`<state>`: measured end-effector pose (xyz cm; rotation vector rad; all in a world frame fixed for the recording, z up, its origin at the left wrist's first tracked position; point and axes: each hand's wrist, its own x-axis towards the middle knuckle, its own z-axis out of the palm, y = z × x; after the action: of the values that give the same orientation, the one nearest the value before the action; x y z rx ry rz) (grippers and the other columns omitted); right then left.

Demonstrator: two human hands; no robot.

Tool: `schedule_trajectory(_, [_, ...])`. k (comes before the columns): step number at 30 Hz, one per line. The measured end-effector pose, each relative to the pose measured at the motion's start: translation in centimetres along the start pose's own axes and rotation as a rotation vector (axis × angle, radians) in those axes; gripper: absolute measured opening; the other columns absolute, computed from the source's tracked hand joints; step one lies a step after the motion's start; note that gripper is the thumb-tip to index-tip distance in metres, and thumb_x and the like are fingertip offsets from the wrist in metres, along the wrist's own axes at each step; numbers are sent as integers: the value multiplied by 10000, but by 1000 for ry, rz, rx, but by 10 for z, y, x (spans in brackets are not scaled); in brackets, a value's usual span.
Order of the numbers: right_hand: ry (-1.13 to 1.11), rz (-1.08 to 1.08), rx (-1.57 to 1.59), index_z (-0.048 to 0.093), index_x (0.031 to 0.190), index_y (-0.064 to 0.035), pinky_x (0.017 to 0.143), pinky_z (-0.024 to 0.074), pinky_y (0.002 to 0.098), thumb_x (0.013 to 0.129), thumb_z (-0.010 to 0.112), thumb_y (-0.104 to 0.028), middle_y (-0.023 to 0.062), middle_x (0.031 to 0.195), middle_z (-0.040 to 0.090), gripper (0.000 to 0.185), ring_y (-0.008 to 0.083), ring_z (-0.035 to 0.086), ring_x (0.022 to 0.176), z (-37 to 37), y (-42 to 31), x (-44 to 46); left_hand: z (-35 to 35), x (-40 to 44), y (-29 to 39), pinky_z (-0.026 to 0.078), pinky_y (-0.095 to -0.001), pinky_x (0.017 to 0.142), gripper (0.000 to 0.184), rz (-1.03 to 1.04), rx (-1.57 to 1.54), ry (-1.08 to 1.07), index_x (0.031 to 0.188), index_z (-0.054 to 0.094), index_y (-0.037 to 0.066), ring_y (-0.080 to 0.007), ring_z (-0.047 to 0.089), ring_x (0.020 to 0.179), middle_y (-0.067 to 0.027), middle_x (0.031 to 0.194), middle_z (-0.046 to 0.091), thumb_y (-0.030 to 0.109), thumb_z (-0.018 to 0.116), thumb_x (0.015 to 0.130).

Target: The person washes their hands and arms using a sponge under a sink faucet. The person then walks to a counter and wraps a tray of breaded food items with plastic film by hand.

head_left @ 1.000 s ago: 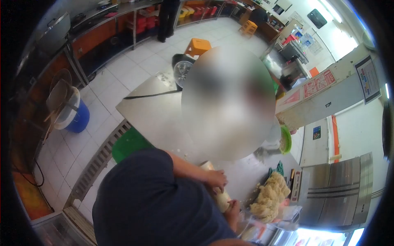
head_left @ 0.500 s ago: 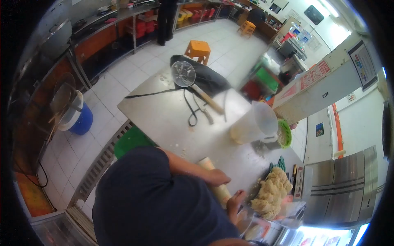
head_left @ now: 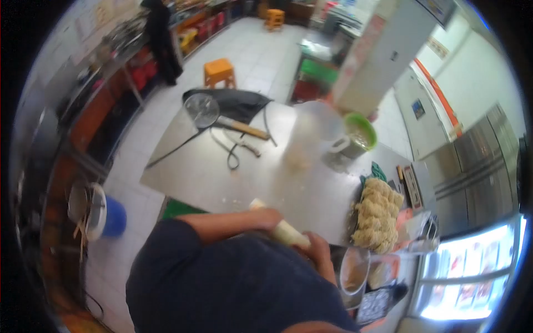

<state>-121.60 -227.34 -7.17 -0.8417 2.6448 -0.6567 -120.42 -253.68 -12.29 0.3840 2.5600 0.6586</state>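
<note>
A long pale roll (head_left: 290, 233) lies slanting at the table's near edge, in front of my dark shirt. My left hand (head_left: 268, 218) is closed over its upper left part, its fingers blurred. Around the lower right end is my right hand (head_left: 317, 247), with fingers bent against the roll. To the right of both hands rests a large lumpy heap of yellowish dough (head_left: 378, 216). The metal table (head_left: 186, 177) shows scattered pale bits near the roll.
Farther back are a strainer (head_left: 201, 110), a wooden handle, a dark cloth (head_left: 236, 102), a clear jug (head_left: 319, 125) and a green basket (head_left: 361, 133). A metal pot (head_left: 354, 272) stands right of my body. A person in dark clothes (head_left: 161, 41) stands far left.
The view has swung right and down, showing the pot and lit fridge more fully. My hands remain at the roll; my left hand looks more closed over it, and both have shifted along it.
</note>
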Motion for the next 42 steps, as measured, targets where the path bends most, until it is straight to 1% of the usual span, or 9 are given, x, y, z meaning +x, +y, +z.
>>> schedule_trajectory(6, [-121,113,-85,722,939,-125,820,505,419,853,654,-412,129,958,682,306,348,635,942,-15,-4,-1,-49,-40,29,521,-475,781,283,-91,123,-85,945,709,84,-368,675,913,-201,932,697,305,657,776])
schedule_trajectory(11, [66,39,28,696,945,-123,763,505,433,890,591,-353,109,932,659,259,318,625,896,38,69,-1,-60,-38,28,511,-468,717,179,-54,399,-16,867,653,77,-343,669,861,-186,916,681,241,608,808])
schedule_trajectory(16, [256,64,301,715,953,-88,785,483,427,917,592,-358,140,941,649,299,345,613,905,-3,39,-25,-42,-21,-7,432,-461,880,113,158,386,510,871,624,83,-293,565,1070,-85,1119,623,150,633,780])
schedule_trajectory(21, [409,121,410,712,883,-48,692,476,377,879,654,-273,143,835,647,232,287,620,803,6,61,-26,-39,-6,-24,398,-459,926,177,285,327,531,942,592,83,-290,561,1076,-90,1101,623,132,635,777])
schedule_trajectory(28, [865,762,1093,624,1127,-99,586,458,250,959,563,-307,-10,821,571,275,110,529,679,63,171,-21,-34,4,-33,364,-474,964,174,306,308,494,944,593,89,-273,579,1058,-87,1094,632,108,607,772])
schedule_trajectory(32, [1182,1049,1341,535,1226,-61,619,516,308,1031,388,-354,83,962,605,382,168,574,740,33,221,-46,-18,13,-48,360,-461,956,160,329,208,579,931,591,81,-275,574,1073,-97,1079,633,140,582,783])
schedule_trajectory(36, [1256,815,1518,551,1189,-64,676,526,310,1027,420,-281,85,973,610,301,178,597,800,66,331,-52,-11,14,-45,361,-459,928,180,341,254,659,940,596,82,-276,567,1054,-103,1088,631,147,552,779])
schedule_trajectory(38, [1202,777,843,554,1164,-63,740,530,322,1005,462,-177,84,989,610,216,191,605,871,96,382,-43,-9,14,-49,358,-469,932,246,333,274,659,1008,599,75,-283,562,1032,-110,1105,629,160,560,781])
schedule_trajectory(42, [1240,523,766,543,1175,-49,758,534,330,972,498,-91,93,1022,605,212,208,605,878,121,411,-37,-5,14,-56,353,-484,946,301,341,299,684,1066,595,64,-295,558,1046,-121,1118,625,170,569,785])
